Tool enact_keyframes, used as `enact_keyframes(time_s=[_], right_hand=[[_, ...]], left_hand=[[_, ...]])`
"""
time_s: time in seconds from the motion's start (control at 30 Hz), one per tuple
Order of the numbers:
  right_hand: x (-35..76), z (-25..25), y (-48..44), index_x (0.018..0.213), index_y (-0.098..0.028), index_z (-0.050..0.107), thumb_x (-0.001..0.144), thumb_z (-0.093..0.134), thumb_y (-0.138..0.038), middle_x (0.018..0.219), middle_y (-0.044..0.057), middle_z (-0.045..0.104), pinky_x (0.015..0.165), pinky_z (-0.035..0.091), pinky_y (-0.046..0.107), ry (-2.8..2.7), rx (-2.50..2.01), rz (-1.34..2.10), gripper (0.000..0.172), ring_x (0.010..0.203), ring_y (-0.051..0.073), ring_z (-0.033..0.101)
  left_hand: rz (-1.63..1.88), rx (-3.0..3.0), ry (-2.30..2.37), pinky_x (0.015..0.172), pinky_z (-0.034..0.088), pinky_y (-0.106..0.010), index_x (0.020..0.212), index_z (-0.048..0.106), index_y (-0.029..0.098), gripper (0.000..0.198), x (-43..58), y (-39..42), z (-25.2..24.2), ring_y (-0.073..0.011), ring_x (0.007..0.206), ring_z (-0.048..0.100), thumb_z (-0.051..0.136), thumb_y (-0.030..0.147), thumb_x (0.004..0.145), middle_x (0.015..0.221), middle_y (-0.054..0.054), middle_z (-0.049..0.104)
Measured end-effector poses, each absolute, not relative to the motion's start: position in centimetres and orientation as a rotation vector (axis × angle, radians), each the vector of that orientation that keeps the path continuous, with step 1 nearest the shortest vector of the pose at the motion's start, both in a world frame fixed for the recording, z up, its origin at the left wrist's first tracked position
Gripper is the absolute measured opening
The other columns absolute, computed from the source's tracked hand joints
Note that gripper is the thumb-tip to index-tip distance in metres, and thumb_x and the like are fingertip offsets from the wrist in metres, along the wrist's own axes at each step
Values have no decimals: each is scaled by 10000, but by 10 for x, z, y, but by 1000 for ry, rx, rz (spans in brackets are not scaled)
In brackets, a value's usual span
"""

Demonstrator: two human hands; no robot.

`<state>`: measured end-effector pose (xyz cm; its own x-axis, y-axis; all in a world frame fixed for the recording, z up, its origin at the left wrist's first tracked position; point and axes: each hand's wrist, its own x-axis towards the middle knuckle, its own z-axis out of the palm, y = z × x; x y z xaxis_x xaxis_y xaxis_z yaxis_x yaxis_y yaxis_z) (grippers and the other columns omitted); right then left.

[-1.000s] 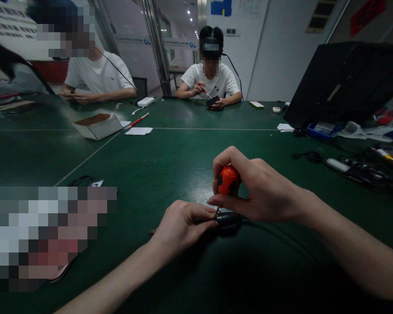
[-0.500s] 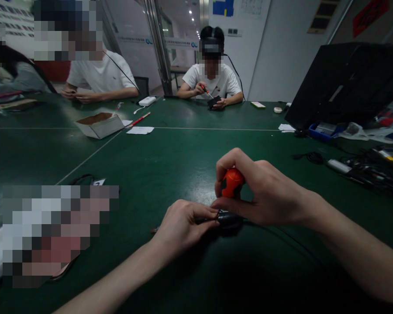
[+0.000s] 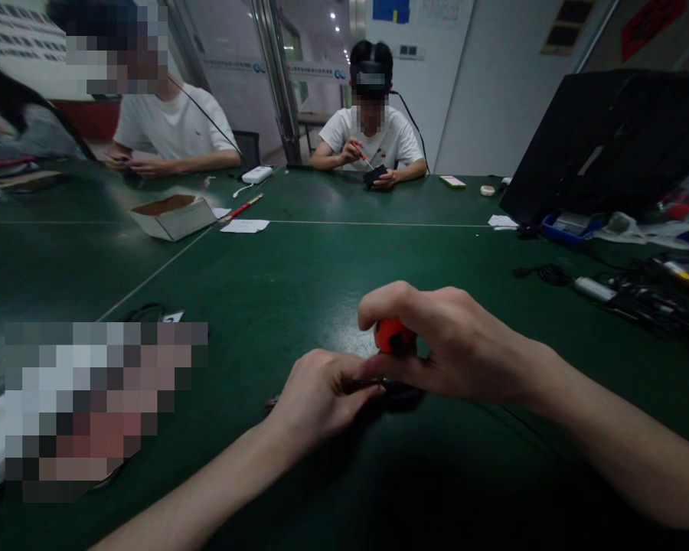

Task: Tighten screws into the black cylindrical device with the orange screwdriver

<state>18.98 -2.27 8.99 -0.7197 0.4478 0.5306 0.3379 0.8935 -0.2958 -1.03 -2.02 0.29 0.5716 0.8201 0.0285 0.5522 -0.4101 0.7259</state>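
My left hand (image 3: 321,390) is closed in a pinch on the near-left part of a small black device with a cord (image 3: 405,392), which lies on the green table and is mostly covered by my hands. Over that device, my right hand (image 3: 453,337) is wrapped round the upright orange-and-black handle of a screwdriver (image 3: 391,337). Its shaft and tip are hidden behind my thumb and fingers. My right thumb reaches close to the left fingertips. From the device a thin black cord (image 3: 528,428) runs off to the right.
A black monitor (image 3: 602,145) stands at the right, with cables and tools (image 3: 648,298) before it. An open cardboard box (image 3: 175,222) and a red pencil-like stick (image 3: 244,207) lie at the far left. Opposite, a person (image 3: 373,130) works with a screwdriver on a black box.
My right hand and the screwdriver have moved left and slightly down, and the index finger now stretches further over the handle. My left hand stays in place.
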Motion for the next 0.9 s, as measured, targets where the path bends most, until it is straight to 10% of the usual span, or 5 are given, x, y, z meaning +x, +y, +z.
enact_keyframes(time_s=[0.9], right_hand=[[193, 94, -25, 1178, -154, 385, 919, 593, -245, 879, -3, 570, 549, 362, 166, -2495, -654, 135, 345, 646, 63, 492]], left_hand=[[564, 2231, 963, 670, 543, -271, 864, 731, 188, 119, -8, -23, 7, -199, 767, 698, 698, 121, 771, 846, -26, 737]])
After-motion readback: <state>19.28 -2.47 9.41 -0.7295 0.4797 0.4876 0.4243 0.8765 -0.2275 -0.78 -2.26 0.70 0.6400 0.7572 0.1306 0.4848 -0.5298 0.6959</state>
